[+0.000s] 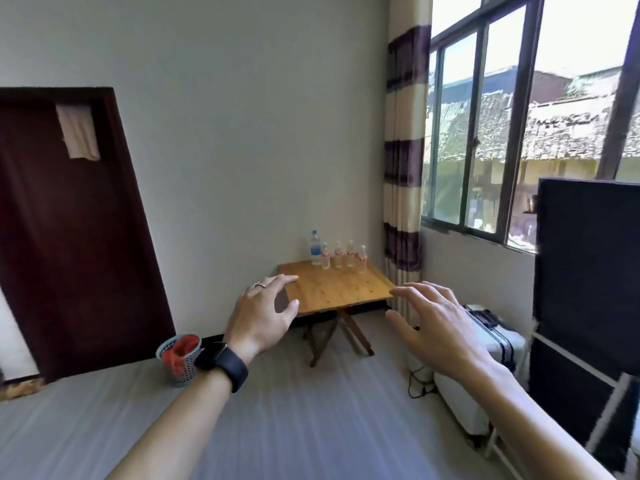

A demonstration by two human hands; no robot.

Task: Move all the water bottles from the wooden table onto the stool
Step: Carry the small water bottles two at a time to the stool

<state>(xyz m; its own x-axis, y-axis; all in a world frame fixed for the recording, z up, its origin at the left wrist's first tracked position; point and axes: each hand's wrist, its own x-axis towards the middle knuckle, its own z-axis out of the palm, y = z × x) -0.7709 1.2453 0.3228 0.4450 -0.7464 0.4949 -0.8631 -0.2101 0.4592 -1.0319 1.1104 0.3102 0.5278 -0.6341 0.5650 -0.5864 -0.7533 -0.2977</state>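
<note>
Beyond my fingertips, against the far wall near the room's corner, stands the wooden desk [337, 287] with five water bottles lined up along its back edge. The tall bottle [315, 247], with a blue cap and blue label, stands farthest toward my left hand's side, and four small bottles [344, 257] with red-and-white labels run in a row from it toward my right hand's side, all upright and close together. My left hand [263, 315] is stretched forward with fingers spread wide and loose, gripping nothing; there is a ring on one finger and a dark watch [228, 365] on that wrist. My right hand [438, 322] reaches out the same way, palm down, fingers fanned wide, holding nothing. Both hands hang in the air well short of the bottles, with the desk showing between them. Just beside my left wrist a mesh basket [178, 358] with something red in it sits on the floor. Below and past my right hand a white suitcase [491, 336] lies by the wall under the window [519, 133], next to a striped curtain [403, 150]. A dark door [69, 230] stands far off my left hand's side.
</note>
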